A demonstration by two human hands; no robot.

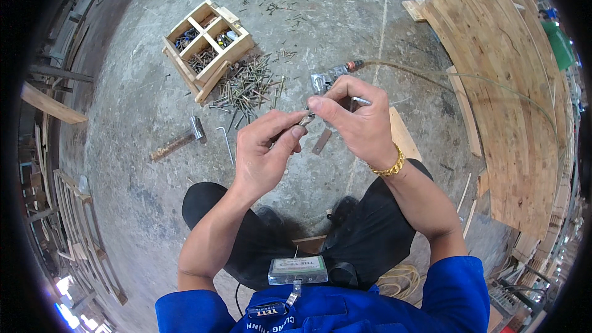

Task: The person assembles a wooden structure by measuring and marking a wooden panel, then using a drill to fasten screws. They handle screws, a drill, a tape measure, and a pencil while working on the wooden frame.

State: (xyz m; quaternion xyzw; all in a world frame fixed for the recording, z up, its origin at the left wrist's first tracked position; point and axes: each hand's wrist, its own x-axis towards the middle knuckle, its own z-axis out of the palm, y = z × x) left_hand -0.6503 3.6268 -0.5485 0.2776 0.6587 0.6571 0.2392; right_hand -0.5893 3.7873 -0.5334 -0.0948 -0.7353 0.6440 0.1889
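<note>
My left hand [266, 145] pinches a small silver metal piece [306, 119] between thumb and fingers, its far end reaching toward my other hand. My right hand [354, 114] closes thumb and forefinger on the upper end of that piece, so both hands meet there. A thin metal rod [361, 101] sticks out between the right-hand fingers; its other end is hidden. Just beyond lies an air tool [330, 78] joined to a hose. On the floor below the hands rests a flat brown strip [321, 141].
A compartmented wooden box [242, 44] holds screws and small parts, beside a loose pile of screws [250, 89]. Left of my hands lie a hammer [179, 139] and a bent metal rod [227, 143]. A large wooden panel [499, 86] stands at the right.
</note>
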